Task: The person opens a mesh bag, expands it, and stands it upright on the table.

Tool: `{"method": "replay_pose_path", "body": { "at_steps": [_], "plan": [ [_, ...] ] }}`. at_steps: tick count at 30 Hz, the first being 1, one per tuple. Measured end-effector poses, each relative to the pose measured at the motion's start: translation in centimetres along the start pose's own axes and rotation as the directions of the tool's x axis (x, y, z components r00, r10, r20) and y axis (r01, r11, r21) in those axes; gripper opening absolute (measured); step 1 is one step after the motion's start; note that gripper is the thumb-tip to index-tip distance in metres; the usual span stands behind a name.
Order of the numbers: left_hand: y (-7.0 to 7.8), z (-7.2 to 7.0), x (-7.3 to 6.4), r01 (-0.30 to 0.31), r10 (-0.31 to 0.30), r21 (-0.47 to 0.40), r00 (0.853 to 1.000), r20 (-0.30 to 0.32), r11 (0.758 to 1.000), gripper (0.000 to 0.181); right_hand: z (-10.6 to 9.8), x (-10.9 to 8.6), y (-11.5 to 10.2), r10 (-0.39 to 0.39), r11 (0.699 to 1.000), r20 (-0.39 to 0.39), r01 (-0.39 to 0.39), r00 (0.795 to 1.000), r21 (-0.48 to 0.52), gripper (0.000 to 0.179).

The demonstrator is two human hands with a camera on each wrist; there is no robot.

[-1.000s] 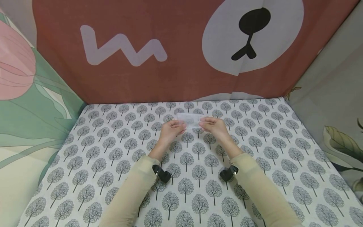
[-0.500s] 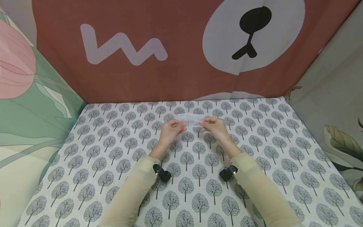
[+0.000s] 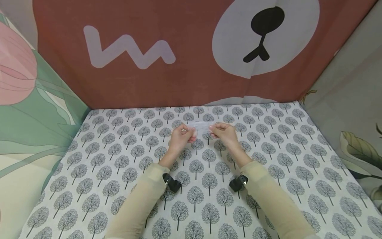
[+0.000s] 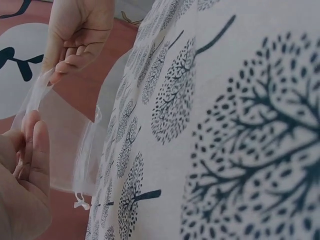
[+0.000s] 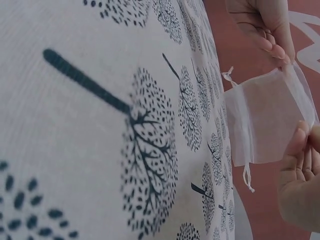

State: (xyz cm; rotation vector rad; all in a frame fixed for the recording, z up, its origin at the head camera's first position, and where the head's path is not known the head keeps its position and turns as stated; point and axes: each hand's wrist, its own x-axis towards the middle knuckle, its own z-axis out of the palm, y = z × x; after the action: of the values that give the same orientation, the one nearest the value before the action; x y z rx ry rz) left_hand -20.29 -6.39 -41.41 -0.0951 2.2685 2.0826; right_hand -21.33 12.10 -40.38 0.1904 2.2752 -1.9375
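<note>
A sheer white drawstring pouch (image 3: 202, 126) is stretched between my two hands over the far middle of the cloth. My left hand (image 3: 180, 136) pinches one corner between thumb and fingers, and my right hand (image 3: 225, 133) pinches the opposite corner. In the right wrist view the pouch (image 5: 267, 117) hangs from its held edge, with the drawstring end lowest, close to the cloth. Small tied cords stick out at both sides of that end. The left wrist view shows the pouch (image 4: 65, 135) partly folded near the fingers. Nothing can be made out inside it.
A white cloth (image 3: 209, 181) printed with grey trees covers the table. Behind it stands a reddish-brown hanging (image 3: 191, 84) with a bear face. Patterned hangings close off the left and right sides. Each wrist wears a small black camera.
The pouch's upper part was spread flat toward the head camera and now looks narrower and creased. Both hands have tilted slightly, staying in nearly the same place and keeping their grip.
</note>
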Motion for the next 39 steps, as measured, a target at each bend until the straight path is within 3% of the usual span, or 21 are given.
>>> {"method": "replay_pose_path", "body": {
  "at_steps": [8,15,22,28,34,39],
  "plan": [
    [-0.11,-0.14,0.05,-0.016,0.016,0.009,1.000,0.003,1.000,0.016,-0.06,0.02,0.04,-0.077,0.997,0.056,0.076,0.995,0.024,0.049],
    [-0.23,-0.12,0.23,-0.026,0.026,0.030,1.000,-0.001,0.999,0.016,-0.21,0.11,-0.11,-0.065,0.996,0.113,0.071,0.992,-0.057,0.043],
    [-0.16,-0.20,0.35,-0.050,0.050,0.046,0.999,0.010,0.998,0.055,-0.12,0.01,-0.34,-0.021,0.999,0.060,0.022,0.998,-0.027,0.038],
    [0.04,-0.18,0.26,-0.056,0.053,0.074,0.998,0.039,0.996,0.043,-0.06,0.02,-0.25,-0.028,1.000,0.049,0.027,0.998,0.014,0.036],
    [0.07,-0.03,0.23,-0.088,0.089,0.077,0.996,-0.007,0.993,0.037,-0.10,0.06,-0.17,-0.042,0.999,0.075,0.044,0.996,-0.029,0.039],
    [0.20,0.06,0.30,-0.075,0.078,0.067,0.996,-0.041,0.995,0.035,-0.16,0.14,-0.20,-0.057,0.998,0.064,0.059,0.996,-0.024,0.038]
  ]
}}
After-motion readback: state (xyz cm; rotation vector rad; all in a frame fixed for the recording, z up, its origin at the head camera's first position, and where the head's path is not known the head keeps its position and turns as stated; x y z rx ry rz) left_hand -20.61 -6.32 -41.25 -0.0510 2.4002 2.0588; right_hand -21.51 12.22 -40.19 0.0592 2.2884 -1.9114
